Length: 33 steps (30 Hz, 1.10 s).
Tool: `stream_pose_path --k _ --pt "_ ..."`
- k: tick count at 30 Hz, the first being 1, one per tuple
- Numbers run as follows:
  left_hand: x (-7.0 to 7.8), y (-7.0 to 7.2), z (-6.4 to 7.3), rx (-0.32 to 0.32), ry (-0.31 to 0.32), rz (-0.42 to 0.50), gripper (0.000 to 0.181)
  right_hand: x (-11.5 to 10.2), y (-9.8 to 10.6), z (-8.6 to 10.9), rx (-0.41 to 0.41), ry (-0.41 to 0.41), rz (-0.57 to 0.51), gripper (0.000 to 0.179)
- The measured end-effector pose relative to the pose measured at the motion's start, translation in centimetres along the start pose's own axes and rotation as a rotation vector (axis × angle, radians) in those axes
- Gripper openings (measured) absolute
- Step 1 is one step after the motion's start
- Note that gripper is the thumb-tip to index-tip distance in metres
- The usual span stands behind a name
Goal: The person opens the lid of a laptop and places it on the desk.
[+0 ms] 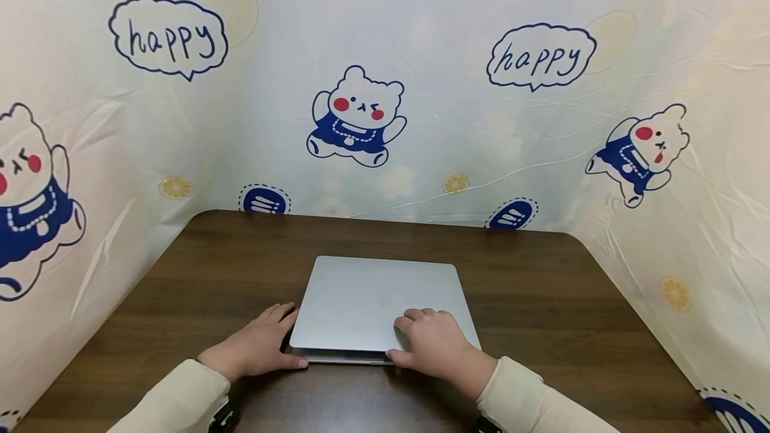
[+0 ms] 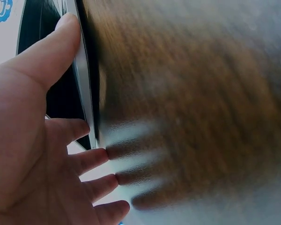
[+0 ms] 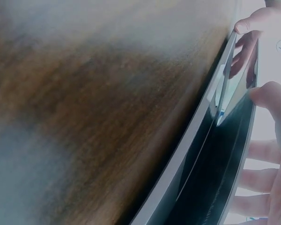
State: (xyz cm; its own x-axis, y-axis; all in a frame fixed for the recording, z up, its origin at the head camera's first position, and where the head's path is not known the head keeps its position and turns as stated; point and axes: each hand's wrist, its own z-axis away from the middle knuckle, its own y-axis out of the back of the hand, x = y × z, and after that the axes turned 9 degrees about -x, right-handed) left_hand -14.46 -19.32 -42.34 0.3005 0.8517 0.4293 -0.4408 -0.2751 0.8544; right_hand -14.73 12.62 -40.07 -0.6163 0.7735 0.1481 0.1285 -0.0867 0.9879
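A silver laptop (image 1: 379,303) lies on the brown wooden table, its lid raised slightly, with a dark gap along the front. My left hand (image 1: 255,346) is at its left side; the thumb touches the base's front-left corner, and the spread fingers rest on the table beside it. In the left wrist view, the left thumb (image 2: 61,44) lies against the base edge (image 2: 86,79). My right hand (image 1: 436,346) holds the lid near its front edge, fingers on top and thumb at the rim. The right wrist view shows that thumb (image 3: 267,96) on the lid's edge (image 3: 246,150).
The wooden table (image 1: 541,299) extends around the laptop on all sides. Behind and beside it hangs a pale curtain (image 1: 439,152) printed with cartoon bears and the word "happy". Dark bands (image 1: 224,415) show at the wrists below the light sleeves.
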Motion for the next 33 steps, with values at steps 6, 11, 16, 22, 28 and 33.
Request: stream_pose_path --k 6,11,16,22,28,33 --pt "0.1 0.0 0.1 0.003 0.001 0.011 0.101 0.0 0.1 0.0 0.030 0.005 0.002 0.040" --pt "0.4 0.2 0.3 -0.003 0.009 0.014 0.099 0.0 0.3 0.1 0.051 0.015 0.017 0.038" --pt "0.6 0.3 0.4 0.005 0.000 0.020 0.098 0.0 0.5 0.3 0.093 0.036 0.036 0.035" --pt "0.6 0.3 0.3 -0.004 0.010 0.030 0.098 0.0 0.5 0.4 0.133 0.051 0.042 0.032" --pt "0.4 0.2 0.1 -0.006 0.011 0.032 0.098 0.0 0.8 0.4 0.146 0.055 0.042 0.029" --pt "0.2 0.0 0.1 0.006 -0.001 0.025 0.097 0.0 1.1 0.4 0.172 0.067 0.038 0.025"
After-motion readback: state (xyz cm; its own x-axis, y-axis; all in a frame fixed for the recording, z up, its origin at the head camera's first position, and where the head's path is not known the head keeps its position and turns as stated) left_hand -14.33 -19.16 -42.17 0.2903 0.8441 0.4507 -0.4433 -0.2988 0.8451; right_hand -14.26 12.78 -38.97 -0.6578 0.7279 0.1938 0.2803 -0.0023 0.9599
